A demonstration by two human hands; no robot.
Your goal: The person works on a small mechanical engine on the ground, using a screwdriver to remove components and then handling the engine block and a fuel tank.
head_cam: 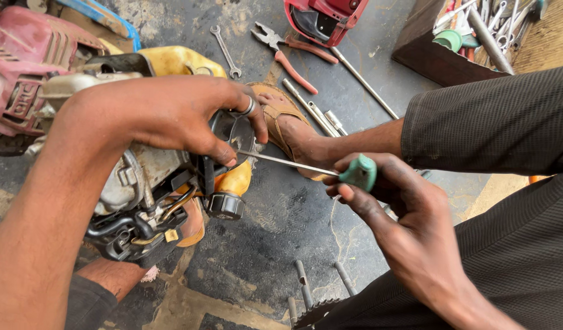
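Right hand (385, 205) clamped on green-handled screwdriver (330, 170), shaft tip driven into yellow engine unit (171, 177). Left hand (177, 113) closed over the unit's top, thumb by the shaft. Sandalled foot (287, 122) just behind; pliers (290, 52), spanner (225, 52) on floor beyond

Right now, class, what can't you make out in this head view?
- Screwdriver tip: hidden behind the left hand on the engine.
- Red machine: cut off by the top edge.
- Toolbox contents: crowded, too small to tell apart.
- Right hand covers most of the green handle.
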